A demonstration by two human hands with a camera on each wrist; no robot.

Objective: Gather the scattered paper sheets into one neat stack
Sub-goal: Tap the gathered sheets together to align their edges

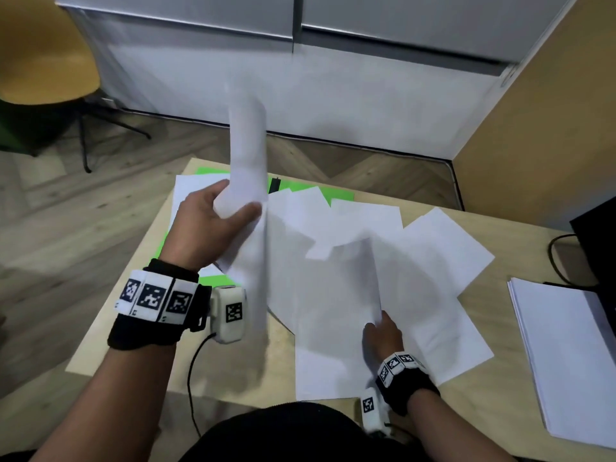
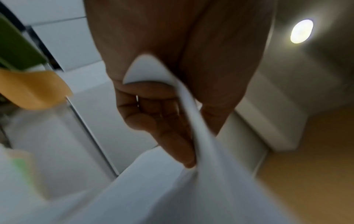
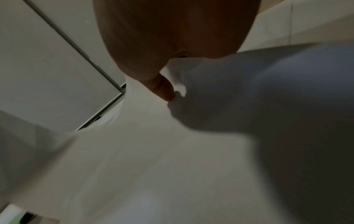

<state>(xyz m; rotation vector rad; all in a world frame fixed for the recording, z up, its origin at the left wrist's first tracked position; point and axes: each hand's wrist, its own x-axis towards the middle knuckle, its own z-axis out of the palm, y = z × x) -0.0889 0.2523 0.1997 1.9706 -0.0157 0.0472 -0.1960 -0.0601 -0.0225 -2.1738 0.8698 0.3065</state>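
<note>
Several white paper sheets (image 1: pixel 366 235) lie scattered and overlapping on the wooden table (image 1: pixel 126 311). My left hand (image 1: pixel 213 221) grips a bundle of white sheets (image 1: pixel 248 155) that stands upright above the table's left half; in the left wrist view the fingers (image 2: pixel 172 144) curl round that paper (image 2: pixel 201 136). My right hand (image 1: pixel 381 331) pinches the near corner of one sheet (image 1: pixel 336 311) and lifts its edge off the pile. In the right wrist view the thumb (image 3: pixel 164 89) presses on this sheet (image 3: pixel 153 151).
A separate neat stack of white paper (image 1: pixel 566 355) lies at the table's right edge. Green sheets (image 1: pixel 336 195) show under the white ones at the back. A black cable (image 1: pixel 556 258) and dark device sit far right. A yellow chair (image 1: pixel 43 55) stands back left.
</note>
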